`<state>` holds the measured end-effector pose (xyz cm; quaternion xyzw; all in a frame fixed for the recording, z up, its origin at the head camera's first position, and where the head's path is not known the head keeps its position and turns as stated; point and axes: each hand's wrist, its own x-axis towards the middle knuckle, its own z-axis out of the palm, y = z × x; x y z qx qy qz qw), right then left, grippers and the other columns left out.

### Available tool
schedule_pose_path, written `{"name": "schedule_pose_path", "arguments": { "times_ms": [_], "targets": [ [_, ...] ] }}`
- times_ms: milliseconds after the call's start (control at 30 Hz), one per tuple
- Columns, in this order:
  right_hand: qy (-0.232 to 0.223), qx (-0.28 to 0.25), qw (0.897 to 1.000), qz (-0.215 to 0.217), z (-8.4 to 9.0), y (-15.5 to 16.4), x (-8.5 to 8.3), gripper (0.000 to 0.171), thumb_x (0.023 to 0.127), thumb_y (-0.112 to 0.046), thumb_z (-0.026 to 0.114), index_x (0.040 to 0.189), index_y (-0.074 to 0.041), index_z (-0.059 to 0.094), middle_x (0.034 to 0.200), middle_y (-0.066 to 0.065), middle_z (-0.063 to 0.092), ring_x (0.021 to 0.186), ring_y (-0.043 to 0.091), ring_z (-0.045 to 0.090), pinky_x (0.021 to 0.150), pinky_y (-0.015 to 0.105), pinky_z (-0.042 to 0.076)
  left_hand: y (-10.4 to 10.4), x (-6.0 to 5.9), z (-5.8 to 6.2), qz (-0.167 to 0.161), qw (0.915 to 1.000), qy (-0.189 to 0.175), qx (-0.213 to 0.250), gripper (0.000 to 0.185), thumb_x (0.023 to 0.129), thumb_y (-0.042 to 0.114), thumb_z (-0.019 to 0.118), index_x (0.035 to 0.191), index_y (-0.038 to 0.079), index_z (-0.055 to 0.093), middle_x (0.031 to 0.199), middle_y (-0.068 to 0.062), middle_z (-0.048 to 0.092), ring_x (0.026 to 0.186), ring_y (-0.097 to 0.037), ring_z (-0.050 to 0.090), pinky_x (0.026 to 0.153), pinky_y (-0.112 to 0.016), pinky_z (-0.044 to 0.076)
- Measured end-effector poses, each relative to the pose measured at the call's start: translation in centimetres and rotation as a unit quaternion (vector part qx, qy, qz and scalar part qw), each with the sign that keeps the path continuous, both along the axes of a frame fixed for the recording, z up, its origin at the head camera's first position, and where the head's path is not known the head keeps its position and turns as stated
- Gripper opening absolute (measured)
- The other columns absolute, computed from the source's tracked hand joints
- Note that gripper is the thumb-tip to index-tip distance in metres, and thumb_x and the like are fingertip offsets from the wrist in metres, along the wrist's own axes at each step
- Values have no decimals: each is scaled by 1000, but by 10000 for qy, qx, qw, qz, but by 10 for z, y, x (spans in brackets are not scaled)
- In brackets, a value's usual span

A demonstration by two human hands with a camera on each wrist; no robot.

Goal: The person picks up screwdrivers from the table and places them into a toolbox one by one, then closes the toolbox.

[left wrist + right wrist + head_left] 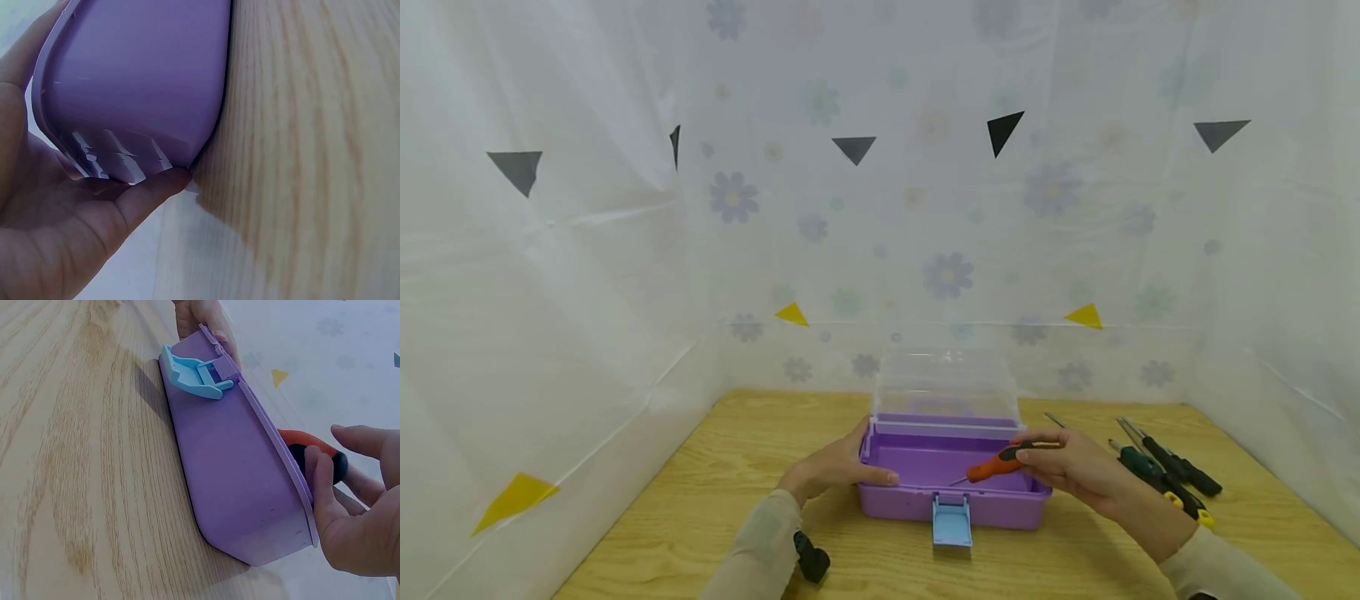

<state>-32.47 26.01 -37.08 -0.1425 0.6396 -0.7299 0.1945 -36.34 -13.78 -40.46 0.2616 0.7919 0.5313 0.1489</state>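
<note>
A purple toolbox [910, 503] stands on the table with its clear lid [946, 379] raised at the back. Its light blue latch [952, 523] hangs down at the front. My left hand [842, 463] grips the box's left end, thumb along the front rim; in the left wrist view its fingers wrap the rounded corner. In my right hand [1078, 471] is a screwdriver [995, 467] with an orange and black handle, held over the box's right side, its thin shaft pointing left and down over the open inside. The right wrist view shows the handle partly hidden behind the rim.
Several screwdrivers [1180, 462] with dark handles, some with yellow ends, lie on the wooden table [760, 433] right of the box. White floral sheeting [880, 250] encloses the table at the back and sides. A dark strap piece [811, 558] sits at the left sleeve.
</note>
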Motion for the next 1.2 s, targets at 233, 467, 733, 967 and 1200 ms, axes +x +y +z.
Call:
{"name": "schedule_pose_path", "arguments": {
  "times_ms": [233, 467, 733, 967, 1200],
  "targets": [
    [361, 307, 9987, 204, 4, 2, 1, 45, 107, -14, 61, 148, 2, 52, 141, 9, 57, 118, 25, 65, 106, 41, 49, 0, 1, 1, 190, 9997, -58, -165, 125, 85, 37, 86, 167, 18, -6, 165, -19, 27, 148, -39, 31, 119, -59, 24],
    [557, 368, 9974, 270, 13, 6, 5, 42, 108, -18, 58, 149, -6, 54, 149, 12, 52, 121, 28, 63, 105, 44, 50, 0, 1, 0, 216, 9996, -74, -186, 127, 84, 40, 86, 167, 17, -7, 167, -19, 23, 150, -39, 27, 120, -59, 22],
    [510, 162, 9976, 440, 8, 16, 3, 37, 111, -16, 52, 147, -14, 57, 144, 5, 58, 121, 27, 63, 106, 46, 49, 0, 1, -1, 128, 9998, -56, -127, 123, 87, 34, 85, 167, 21, -7, 163, -20, 31, 145, -38, 36, 119, -58, 25],
    [501, 227, 9976, 409, 5, 21, 2, 42, 110, -16, 53, 152, -10, 51, 140, 2, 61, 120, 27, 63, 103, 43, 51, 1, 2, 0, 98, 9999, -91, -55, 121, 87, 33, 85, 167, 22, -5, 163, -21, 30, 145, -39, 35, 119, -58, 24],
    [500, 56, 9972, 546, 2, 26, 1, 40, 111, -14, 49, 151, -9, 52, 141, 5, 61, 121, 28, 63, 103, 43, 51, 1, 2, 1, 92, 9999, -69, -42, 124, 86, 36, 86, 167, 21, -6, 163, -21, 30, 146, -39, 34, 119, -58, 24]
  ]
}}
